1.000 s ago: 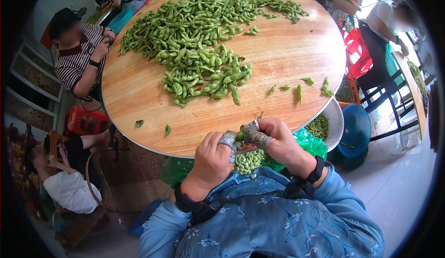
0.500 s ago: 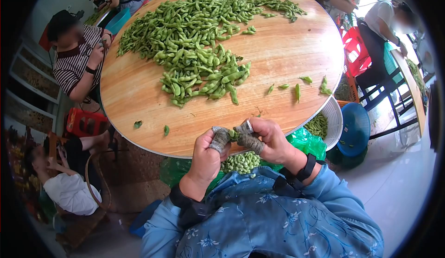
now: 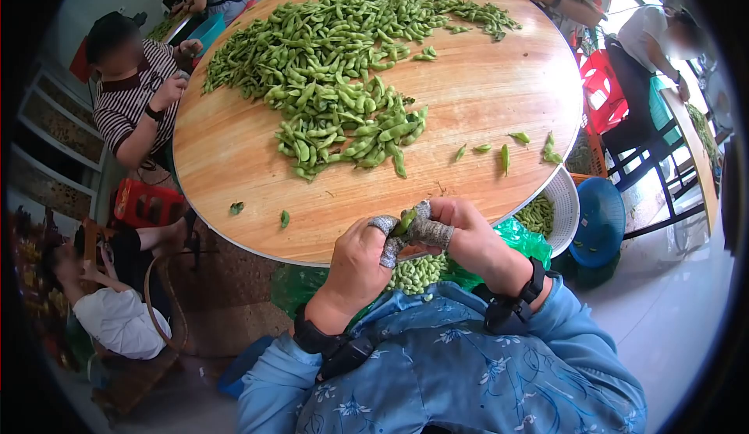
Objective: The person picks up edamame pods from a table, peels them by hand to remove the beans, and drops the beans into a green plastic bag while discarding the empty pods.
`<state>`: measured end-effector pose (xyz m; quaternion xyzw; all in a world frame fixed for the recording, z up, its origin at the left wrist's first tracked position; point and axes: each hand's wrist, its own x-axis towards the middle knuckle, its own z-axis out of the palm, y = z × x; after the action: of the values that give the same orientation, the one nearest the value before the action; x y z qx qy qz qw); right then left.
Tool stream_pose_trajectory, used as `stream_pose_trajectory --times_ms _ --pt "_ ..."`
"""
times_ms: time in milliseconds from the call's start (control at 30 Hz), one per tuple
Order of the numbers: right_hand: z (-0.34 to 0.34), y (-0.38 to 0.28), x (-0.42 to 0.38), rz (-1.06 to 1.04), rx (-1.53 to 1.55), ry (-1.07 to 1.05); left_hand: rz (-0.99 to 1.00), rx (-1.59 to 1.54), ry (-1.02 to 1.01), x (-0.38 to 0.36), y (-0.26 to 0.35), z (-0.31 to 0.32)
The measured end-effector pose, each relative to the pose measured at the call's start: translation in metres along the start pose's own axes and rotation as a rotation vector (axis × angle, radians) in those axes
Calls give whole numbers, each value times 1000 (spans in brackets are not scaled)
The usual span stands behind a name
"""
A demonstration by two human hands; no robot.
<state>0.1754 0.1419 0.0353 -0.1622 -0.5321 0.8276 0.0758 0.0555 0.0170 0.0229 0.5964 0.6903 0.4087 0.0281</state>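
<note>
A green soybean pod [image 3: 405,222] is pinched between the fingers of both my hands, just over the table's near edge. My left hand [image 3: 360,258] grips it from the left with grey cloth covers on thumb and finger. From the right, my right hand [image 3: 466,239] closes on it, with similar grey covers. Directly below lie shelled green beans [image 3: 416,274] in my lap area, beside green plastic [image 3: 300,284]. A large heap of soybean pods [image 3: 328,67] covers much of the round wooden table [image 3: 484,102].
Several loose pods [image 3: 505,159] lie on the table's right side. A white basket [image 3: 568,208] holding pods and a blue basin [image 3: 597,223] stand at right. One person in stripes [image 3: 136,83] sits at left; others sit around. Red stools [image 3: 146,202] stand nearby.
My hands have come closer together around a pod, and the fingers have turned. The person in stripes has shifted their hands. The pod heap looks the same.
</note>
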Motion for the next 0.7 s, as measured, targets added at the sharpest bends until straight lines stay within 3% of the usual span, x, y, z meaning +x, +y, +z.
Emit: stream_pose_trajectory --times_ms 133,200,333,400,467,500,567,700 --pt "-4 7 2 -48 -9 -44 44 20 8 -2 -1 0" --pt "-6 10 4 -101 -47 -75 -180 -394 -29 -4 2 0" --pt "-4 16 4 -214 -117 -41 -272 -665 15 -4 3 6" --pt "-6 16 4 -245 -172 -14 -522 -968 -63 -8 -1 6" --pt "-10 12 6 -588 -748 -5 -631 -1053 -52 -8 -3 7" --pt "-10 12 7 -587 -748 -5 -740 -1136 -39 -8 -3 6" --pt "-8 12 10 -728 -895 11 -793 -1186 -73 -3 -3 1" --pt "-9 10 12 -786 -1021 24 -903 -1251 -119 -2 -6 -1"
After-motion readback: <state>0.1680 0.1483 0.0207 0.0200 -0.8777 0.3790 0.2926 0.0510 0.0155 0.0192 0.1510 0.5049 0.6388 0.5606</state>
